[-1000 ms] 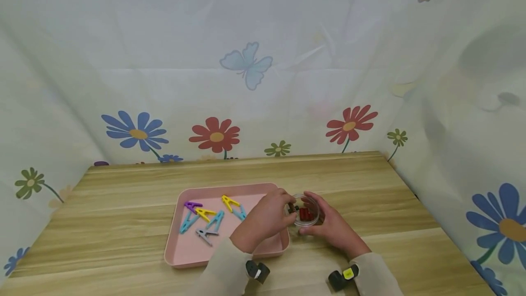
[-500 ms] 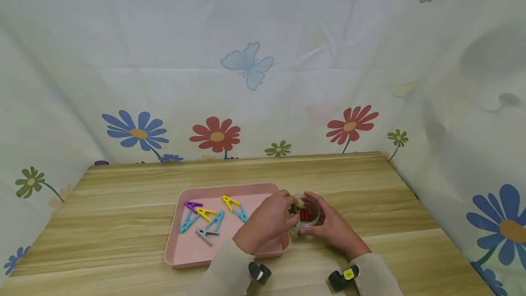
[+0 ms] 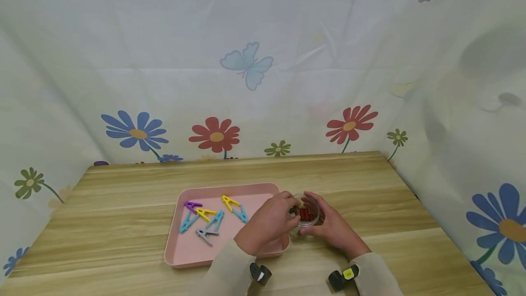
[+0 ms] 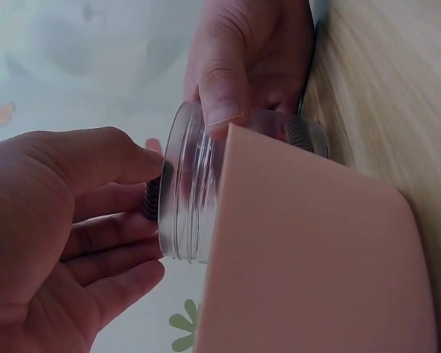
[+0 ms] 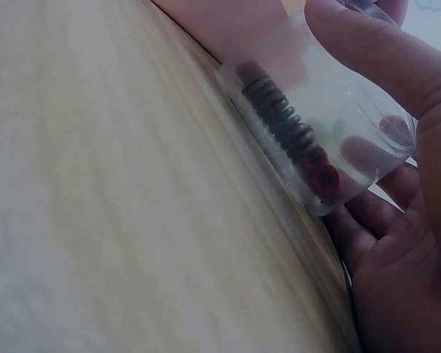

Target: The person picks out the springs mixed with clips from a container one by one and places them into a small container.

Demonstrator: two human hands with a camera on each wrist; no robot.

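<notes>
My right hand grips a clear plastic jar round its side, to the right of a pink tray. Inside the jar, low down, lies a dark coil spring with a red part at one end. My left hand reaches over the tray's right side to the jar's mouth. Its thumb and fingers pinch another dark, ribbed coil spring at the rim, as the left wrist view shows. Most of that spring is hidden by the fingers.
Several plastic clothes pegs lie in the tray, among them a purple peg, a grey peg and a yellow peg. The wooden table ends at a flower-print cloth behind.
My left hand has shifted slightly right, bringing the pinched spring closer over the jar's mouth. The right hand and the jar stay in place.
</notes>
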